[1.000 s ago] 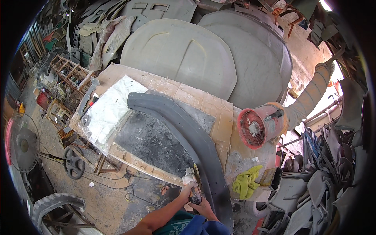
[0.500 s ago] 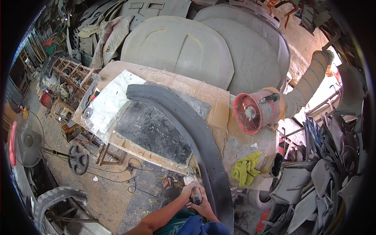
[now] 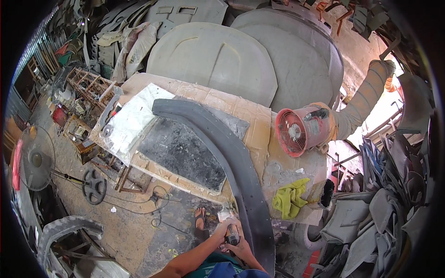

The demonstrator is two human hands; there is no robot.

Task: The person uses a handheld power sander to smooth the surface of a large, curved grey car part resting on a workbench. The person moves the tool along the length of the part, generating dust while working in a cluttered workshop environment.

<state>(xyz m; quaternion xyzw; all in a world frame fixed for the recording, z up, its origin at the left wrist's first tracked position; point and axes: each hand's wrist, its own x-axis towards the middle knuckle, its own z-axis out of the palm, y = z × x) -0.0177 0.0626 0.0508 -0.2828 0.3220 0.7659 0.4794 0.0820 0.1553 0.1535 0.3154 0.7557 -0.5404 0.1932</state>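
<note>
Head cam: hands together, left hand and right hand clamped on a handheld power tool, lower middle of frame, right by the curved dark panel lying partly on the desk.

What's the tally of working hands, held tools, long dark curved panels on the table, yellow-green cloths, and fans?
Hands (left hand, right hand): 2
Held power tool: 1
Long dark curved panel: 1
Yellow-green cloth: 1
Fans (standing fan, red blower fan): 2
Total: 7
</note>
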